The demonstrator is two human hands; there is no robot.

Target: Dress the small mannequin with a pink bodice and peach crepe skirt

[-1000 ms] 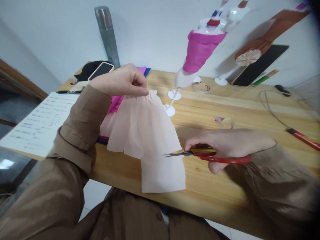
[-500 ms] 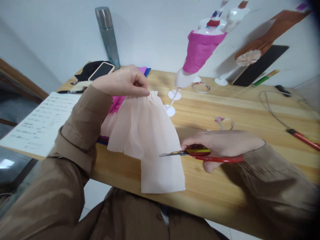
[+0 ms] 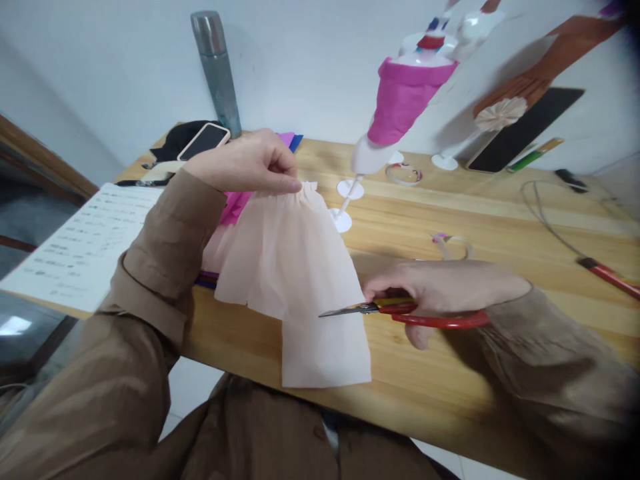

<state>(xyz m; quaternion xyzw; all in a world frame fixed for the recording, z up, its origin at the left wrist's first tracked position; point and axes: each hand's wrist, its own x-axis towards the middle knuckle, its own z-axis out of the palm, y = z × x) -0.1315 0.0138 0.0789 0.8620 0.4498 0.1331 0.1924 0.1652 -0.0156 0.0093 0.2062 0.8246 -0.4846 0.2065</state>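
Note:
My left hand (image 3: 250, 162) pinches the gathered top edge of a pale pink crepe paper piece (image 3: 293, 267) and holds it up over the front of the wooden table (image 3: 450, 213). The paper fans out downward, with a longer strip hanging at its lower right. My right hand (image 3: 440, 290) grips red-handled scissors (image 3: 400, 311) lying level, blades pointing left. The blade tips reach into the paper's right edge, where the fanned part meets the longer strip.
A mannequin stand with a magenta paper wrap (image 3: 400, 100) rises behind. Also on the table: a printed sheet (image 3: 85, 240), a phone (image 3: 204, 141), a steel flask (image 3: 216, 70), magenta and blue paper (image 3: 235, 203), a tape ring (image 3: 403, 175), a red-handled tool (image 3: 607, 277).
The scissors and my right hand have slid slightly left, so the blades sit a little further into the paper's edge. My left hand has stayed put.

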